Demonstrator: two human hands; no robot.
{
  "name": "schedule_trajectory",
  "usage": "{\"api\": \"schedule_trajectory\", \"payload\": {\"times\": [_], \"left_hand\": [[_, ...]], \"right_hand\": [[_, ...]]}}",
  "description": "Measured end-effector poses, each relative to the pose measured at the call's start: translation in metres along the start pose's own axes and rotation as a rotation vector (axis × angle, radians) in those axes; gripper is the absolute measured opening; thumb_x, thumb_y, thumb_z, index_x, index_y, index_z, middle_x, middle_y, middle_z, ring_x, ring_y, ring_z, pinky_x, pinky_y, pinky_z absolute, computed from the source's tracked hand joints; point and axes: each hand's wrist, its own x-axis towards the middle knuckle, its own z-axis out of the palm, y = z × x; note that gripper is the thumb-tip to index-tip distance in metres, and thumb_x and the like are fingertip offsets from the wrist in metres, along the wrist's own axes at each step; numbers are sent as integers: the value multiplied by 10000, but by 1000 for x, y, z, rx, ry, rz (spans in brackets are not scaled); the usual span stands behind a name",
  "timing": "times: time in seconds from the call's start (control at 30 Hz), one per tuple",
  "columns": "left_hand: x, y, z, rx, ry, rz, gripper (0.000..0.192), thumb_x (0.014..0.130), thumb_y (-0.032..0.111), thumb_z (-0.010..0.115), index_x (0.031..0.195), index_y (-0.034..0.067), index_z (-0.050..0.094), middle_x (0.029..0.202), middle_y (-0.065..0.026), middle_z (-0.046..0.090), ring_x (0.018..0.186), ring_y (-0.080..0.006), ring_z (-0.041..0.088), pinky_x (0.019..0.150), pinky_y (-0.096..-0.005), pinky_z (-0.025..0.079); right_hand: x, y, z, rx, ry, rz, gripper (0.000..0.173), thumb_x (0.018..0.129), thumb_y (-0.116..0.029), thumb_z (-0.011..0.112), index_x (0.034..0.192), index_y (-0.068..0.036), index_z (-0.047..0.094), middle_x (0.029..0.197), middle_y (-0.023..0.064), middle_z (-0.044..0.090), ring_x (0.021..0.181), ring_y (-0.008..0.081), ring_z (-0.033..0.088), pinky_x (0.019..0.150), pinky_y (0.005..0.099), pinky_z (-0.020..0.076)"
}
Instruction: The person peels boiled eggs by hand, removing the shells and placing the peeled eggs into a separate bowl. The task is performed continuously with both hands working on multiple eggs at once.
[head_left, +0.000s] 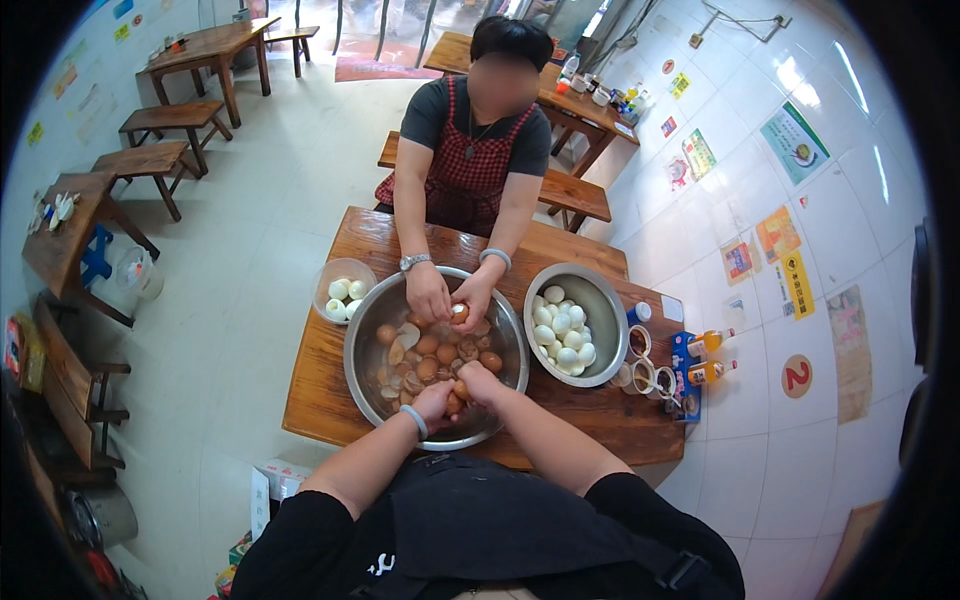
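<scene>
Over the near part of a large metal basin, my left hand and my right hand are close together. Brown eggs are between them: one at the fingers of my right hand, another at my left. The basin holds water, brown eggs and loose shell pieces. Peeled white eggs fill part of a smaller metal bowl to the right. A clear plastic tub at the left holds several peeled eggs.
Across the wooden table, a co-worker's hands hold a partly peeled brown egg over the same basin. Condiment jars, a blue-capped container and orange drink bottles stand at the right, by the tiled wall. A bench is behind the co-worker.
</scene>
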Motion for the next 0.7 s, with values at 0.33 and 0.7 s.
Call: {"api": "schedule_trajectory", "payload": {"times": [0.33, 0.7], "left_hand": [[-8, 9, 14, -145, 51, 120, 291, 968, 332, 553, 1116, 89, 617, 1030, -94, 655, 921, -238, 657, 853, -410, 562], [-16, 17, 10, -361, 42, -82, 410, 1013, 462, 433, 1140, 124, 627, 1131, -114, 670, 1073, -284, 640, 944, -423, 519]], "right_hand": [[-31, 19, 7, -335, 480, -848, 377, 854, -274, 652, 1165, -71, 590, 1000, 188, 584, 936, 372, 589, 877, 433, 497], [-59, 11, 34, -513, 356, -918, 389, 832, -209, 635, 1172, -50, 530, 1164, 250, 500, 1004, 416, 585, 890, 463, 497]]}}
